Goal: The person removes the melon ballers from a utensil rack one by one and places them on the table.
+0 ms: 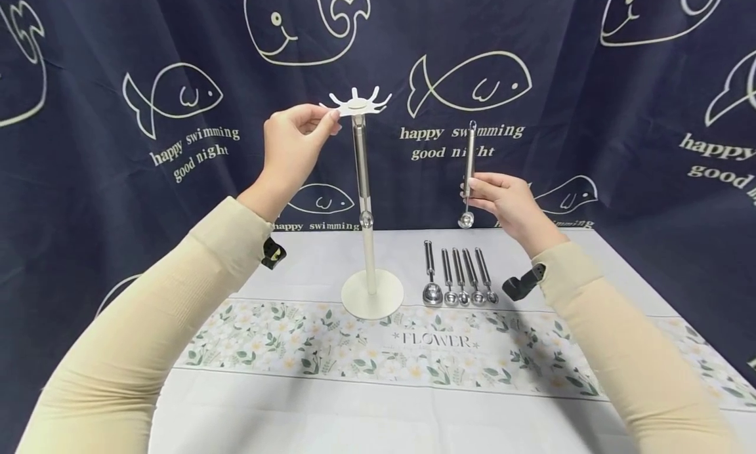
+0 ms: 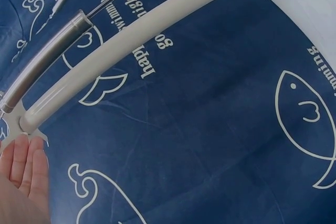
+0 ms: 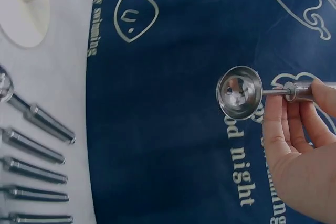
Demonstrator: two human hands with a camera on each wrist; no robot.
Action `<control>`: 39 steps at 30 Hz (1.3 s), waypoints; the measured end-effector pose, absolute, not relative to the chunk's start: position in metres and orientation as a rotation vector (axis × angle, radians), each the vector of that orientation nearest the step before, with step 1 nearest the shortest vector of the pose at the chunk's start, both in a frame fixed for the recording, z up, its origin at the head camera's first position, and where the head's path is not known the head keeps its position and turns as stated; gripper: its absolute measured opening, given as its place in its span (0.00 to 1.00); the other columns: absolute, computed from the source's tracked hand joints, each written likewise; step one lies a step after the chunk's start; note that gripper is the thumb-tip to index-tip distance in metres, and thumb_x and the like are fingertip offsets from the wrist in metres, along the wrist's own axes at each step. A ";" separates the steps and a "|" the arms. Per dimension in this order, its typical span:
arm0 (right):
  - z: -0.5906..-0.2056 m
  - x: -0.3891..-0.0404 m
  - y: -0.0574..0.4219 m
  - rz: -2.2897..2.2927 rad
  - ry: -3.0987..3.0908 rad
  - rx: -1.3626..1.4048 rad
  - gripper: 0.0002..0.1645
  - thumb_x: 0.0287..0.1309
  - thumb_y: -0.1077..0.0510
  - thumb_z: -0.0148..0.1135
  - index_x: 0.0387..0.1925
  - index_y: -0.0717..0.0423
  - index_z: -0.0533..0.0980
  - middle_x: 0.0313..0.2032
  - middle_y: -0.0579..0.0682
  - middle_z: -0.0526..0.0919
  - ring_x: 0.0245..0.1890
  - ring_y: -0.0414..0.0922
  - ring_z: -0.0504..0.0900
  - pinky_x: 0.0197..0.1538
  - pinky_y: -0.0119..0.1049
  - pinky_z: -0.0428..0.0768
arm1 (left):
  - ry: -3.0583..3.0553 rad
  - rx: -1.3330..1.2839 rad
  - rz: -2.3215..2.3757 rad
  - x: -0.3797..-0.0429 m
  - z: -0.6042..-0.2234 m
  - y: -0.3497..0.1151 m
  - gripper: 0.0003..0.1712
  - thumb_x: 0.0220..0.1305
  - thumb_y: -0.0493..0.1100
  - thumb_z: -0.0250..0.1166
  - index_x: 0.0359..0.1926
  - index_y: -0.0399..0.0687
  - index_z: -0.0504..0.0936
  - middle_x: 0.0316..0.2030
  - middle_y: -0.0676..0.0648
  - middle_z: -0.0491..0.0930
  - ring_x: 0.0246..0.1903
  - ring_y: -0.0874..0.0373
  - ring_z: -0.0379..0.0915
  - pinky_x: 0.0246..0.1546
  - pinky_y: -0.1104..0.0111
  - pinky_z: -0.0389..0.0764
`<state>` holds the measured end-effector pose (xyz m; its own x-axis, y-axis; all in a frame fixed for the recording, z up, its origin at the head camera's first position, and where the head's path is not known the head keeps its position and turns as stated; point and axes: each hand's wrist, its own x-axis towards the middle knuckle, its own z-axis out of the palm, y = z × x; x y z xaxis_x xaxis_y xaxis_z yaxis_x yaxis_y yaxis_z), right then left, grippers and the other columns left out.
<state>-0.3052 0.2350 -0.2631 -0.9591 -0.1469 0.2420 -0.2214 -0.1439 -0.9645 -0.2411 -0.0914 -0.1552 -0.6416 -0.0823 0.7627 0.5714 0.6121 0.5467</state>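
A white utensil stand [image 1: 370,257] with a round base rises from the table, topped by a hook rack [image 1: 357,104] of several curved prongs. My left hand [image 1: 293,139] pinches the rack's left edge between thumb and fingers. From the rack hangs a steel melon baller [image 1: 362,162], bowl down, in front of the pole. To the right, my right hand [image 1: 509,203] holds another melon baller [image 1: 470,153] upright by the lower handle, clear of the table. Its round bowl [image 3: 240,93] points down, and its handle end, with a hole, is up.
Right of the stand, a larger scoop [image 1: 432,292] and several smaller melon ballers [image 1: 464,277] lie in a row, handles away from me. A floral runner [image 1: 266,349] crosses the white table [image 1: 307,408]. Behind hangs a dark blue curtain [image 1: 378,34] with whale and fish drawings.
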 end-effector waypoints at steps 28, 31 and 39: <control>-0.317 -0.321 0.290 2.337 -2.164 0.147 0.10 0.61 0.65 0.62 0.25 0.49 0.80 0.25 0.41 0.85 0.27 0.35 0.84 0.41 0.26 0.84 | -2.028 -0.383 -1.053 -0.240 -0.154 -0.090 0.13 0.65 0.47 0.64 0.38 0.41 0.88 0.33 0.44 0.88 0.32 0.66 0.84 0.36 0.81 0.76; -0.328 -0.321 0.295 2.338 -2.194 0.149 0.12 0.62 0.66 0.61 0.25 0.49 0.80 0.24 0.41 0.86 0.27 0.35 0.84 0.41 0.26 0.84 | -2.029 -0.383 -1.061 -0.240 -0.155 -0.089 0.13 0.65 0.46 0.64 0.38 0.41 0.87 0.33 0.44 0.88 0.32 0.66 0.84 0.36 0.81 0.76; -0.348 -0.324 0.310 2.423 -2.254 0.042 0.16 0.64 0.67 0.58 0.23 0.48 0.81 0.23 0.42 0.86 0.27 0.35 0.85 0.39 0.25 0.84 | -2.013 -0.388 -1.063 -0.241 -0.155 -0.089 0.13 0.65 0.46 0.65 0.38 0.41 0.87 0.33 0.44 0.88 0.31 0.66 0.83 0.37 0.80 0.77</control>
